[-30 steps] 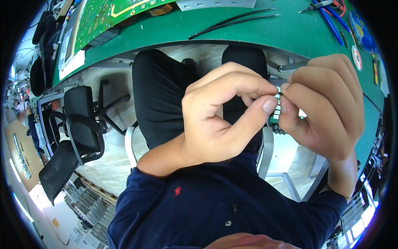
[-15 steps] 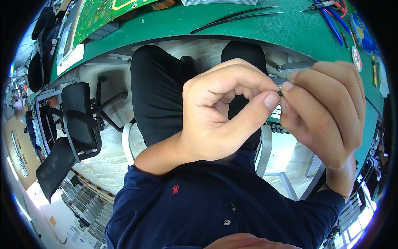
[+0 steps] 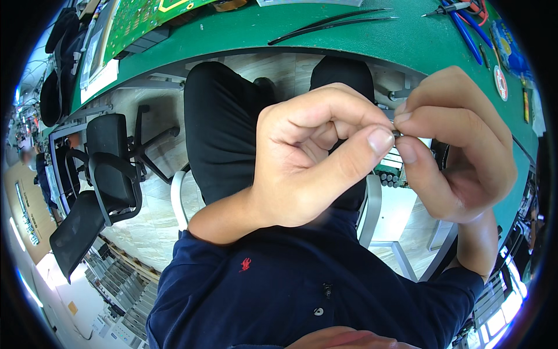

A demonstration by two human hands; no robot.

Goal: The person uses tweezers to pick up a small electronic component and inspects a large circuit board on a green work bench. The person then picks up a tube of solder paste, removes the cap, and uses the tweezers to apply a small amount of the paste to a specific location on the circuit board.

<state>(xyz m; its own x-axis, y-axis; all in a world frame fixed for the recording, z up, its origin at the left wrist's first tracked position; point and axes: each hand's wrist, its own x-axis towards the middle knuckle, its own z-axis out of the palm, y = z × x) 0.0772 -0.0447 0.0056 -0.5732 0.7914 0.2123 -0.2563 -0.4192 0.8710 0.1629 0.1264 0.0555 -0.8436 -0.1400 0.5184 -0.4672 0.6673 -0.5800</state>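
My left hand (image 3: 319, 157) is closed in a pinch, thumb against forefinger. At its fingertips is a small dark piece (image 3: 397, 133), too small to tell its kind. My right hand (image 3: 459, 151) meets it from the other side, its thumb and forefinger tips pinching at the same piece. Both hands are raised above my lap, in front of the bench edge. On the bench beyond them lie two thin black wires (image 3: 325, 26) with bare, light ends.
On the green bench (image 3: 244, 35) are a circuit board (image 3: 145, 26) at the far left, blue-handled pliers (image 3: 465, 38), a probe (image 3: 444, 8) and a round reel (image 3: 500, 82) at the right. A black office chair (image 3: 110, 168) stands to the left.
My right hand has turned and its thumb has spread lower, away from the forefinger, opening a gap in the curl of the hand. The left hand has hardly moved.
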